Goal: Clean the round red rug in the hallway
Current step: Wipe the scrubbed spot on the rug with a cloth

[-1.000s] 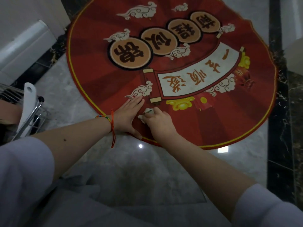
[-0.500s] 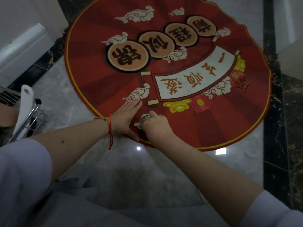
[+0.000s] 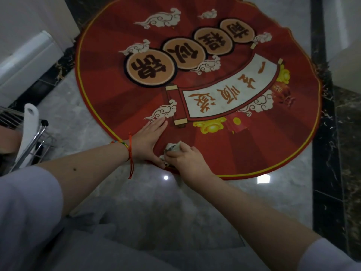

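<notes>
The round red rug [image 3: 259, 145] lies on the grey marble floor, printed with clouds, a white scroll and brown character discs. My left hand [image 3: 148, 139] presses flat on the rug's near edge, fingers straight and pointing toward a cloud print. Just to its right, my right hand [image 3: 187, 159] grips a small crumpled whitish cloth [image 3: 172, 148] and holds it down against the rug close to the yellow border. Most of the cloth is hidden under the fingers.
A wire rack [image 3: 29, 145] with a white handled item [image 3: 29, 122] stands at the left. White furniture [image 3: 25, 61] lines the far left, and another white unit [image 3: 343, 61] sits at the right. Dark marble strips [image 3: 324, 153] border the floor.
My right hand has drawn the cloth back toward me, from beside the left fingertips to near the rug's edge by the left thumb. The left hand stays pressed in place.
</notes>
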`<state>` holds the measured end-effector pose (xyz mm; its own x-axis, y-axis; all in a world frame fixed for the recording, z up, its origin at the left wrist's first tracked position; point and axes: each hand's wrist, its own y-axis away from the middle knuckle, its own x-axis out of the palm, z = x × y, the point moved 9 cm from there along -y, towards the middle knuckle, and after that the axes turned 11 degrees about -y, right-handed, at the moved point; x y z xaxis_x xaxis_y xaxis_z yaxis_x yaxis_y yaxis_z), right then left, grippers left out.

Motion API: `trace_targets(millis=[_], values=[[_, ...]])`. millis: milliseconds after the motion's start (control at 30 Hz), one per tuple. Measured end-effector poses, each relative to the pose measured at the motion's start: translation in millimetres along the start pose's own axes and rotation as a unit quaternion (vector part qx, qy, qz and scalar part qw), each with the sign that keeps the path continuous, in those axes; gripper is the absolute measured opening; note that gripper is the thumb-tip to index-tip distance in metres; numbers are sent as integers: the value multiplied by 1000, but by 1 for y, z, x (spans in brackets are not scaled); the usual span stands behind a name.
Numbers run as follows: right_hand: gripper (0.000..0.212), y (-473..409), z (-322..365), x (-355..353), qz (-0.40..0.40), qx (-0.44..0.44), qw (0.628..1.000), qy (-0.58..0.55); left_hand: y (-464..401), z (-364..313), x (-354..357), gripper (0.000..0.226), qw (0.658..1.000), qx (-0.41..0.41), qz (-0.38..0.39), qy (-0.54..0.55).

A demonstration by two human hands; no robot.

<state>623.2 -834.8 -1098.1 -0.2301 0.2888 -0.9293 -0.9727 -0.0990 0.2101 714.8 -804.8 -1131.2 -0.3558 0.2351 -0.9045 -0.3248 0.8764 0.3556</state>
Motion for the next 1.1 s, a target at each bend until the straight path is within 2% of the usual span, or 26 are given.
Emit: trace_targets(millis=[67, 167, 233, 300, 400, 433, 500, 567, 667, 767, 867, 933, 1033, 1100], values=[[38, -5, -8, 1, 23, -2, 999, -47, -1, -1, 0, 148, 1000, 2, 12, 1], [35, -6, -21, -13, -8, 25, 998, -65, -2, 0, 1, 153, 1000, -3, 16, 1], [35, 2, -21, -6, -1, -7, 999, -34, -3, 1, 1, 156, 1000, 1, 14, 3], [40, 12, -23, 4, 24, -43, 997, -53, -3, 2, 2, 160, 1000, 5, 9, 3], [38, -1, -37, -5, 54, -7, 991, -120, -3, 3, 2, 158, 1000, 8, 4, 3], [39, -6, -41, -12, 40, 7, 991, -124, -3, 3, 3, 158, 1000, 8, 4, -1], [42, -11, -52, -21, 6, 46, 994, -98, -3, 2, 2, 158, 1000, 9, 5, -3], [43, -9, -54, -14, 14, 55, 997, -45, -3, 2, 2, 157, 1000, 7, 6, 2], [41, -13, -59, -7, 43, 77, 993, -76, -2, 3, 2, 157, 1000, 9, 4, 15], [42, -20, -83, -19, -10, 144, 982, -124, -2, 0, 1, 151, 1000, 13, -1, 17], [54, -20, -91, -6, 63, 168, 982, -55, -1, 0, 2, 142, 1000, 9, -1, 19], [49, -25, -92, -12, 74, 179, 979, -64, 0, 0, 1, 141, 1000, 8, -5, 19], [38, -29, -98, -37, -11, 187, 978, -95, -1, 2, 3, 143, 1000, 6, -4, 17], [37, -24, -96, -37, -36, 190, 975, -110, -1, 1, 3, 145, 1000, 11, 0, 18]])
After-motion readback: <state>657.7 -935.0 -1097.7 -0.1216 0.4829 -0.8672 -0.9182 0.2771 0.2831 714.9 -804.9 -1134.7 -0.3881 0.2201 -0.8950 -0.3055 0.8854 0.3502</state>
